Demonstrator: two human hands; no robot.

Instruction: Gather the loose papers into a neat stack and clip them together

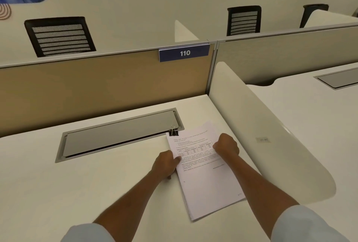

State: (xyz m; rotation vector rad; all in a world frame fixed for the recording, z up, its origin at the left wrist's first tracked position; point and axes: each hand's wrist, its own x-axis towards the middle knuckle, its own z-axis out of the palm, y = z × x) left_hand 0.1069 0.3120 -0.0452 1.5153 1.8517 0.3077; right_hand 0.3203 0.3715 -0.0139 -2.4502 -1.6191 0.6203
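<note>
Holding the stack of papers (205, 179) from both sides, the person has it lying slanted on the white desk (77, 193), just in front of the grey cable flap (120, 135). The black binder clip (173, 131) already bites the far left corner, so clipping looks done; probably a last squaring-up. Left hand (166, 161) pinches the left edge, thumb on the top sheet, likely to stop the sheets from sliding. Right hand (226, 145) sits curled on the right side of the top sheet; can't tell if it grips or just presses. Sheets at the far right corner look slightly fanned.
</note>
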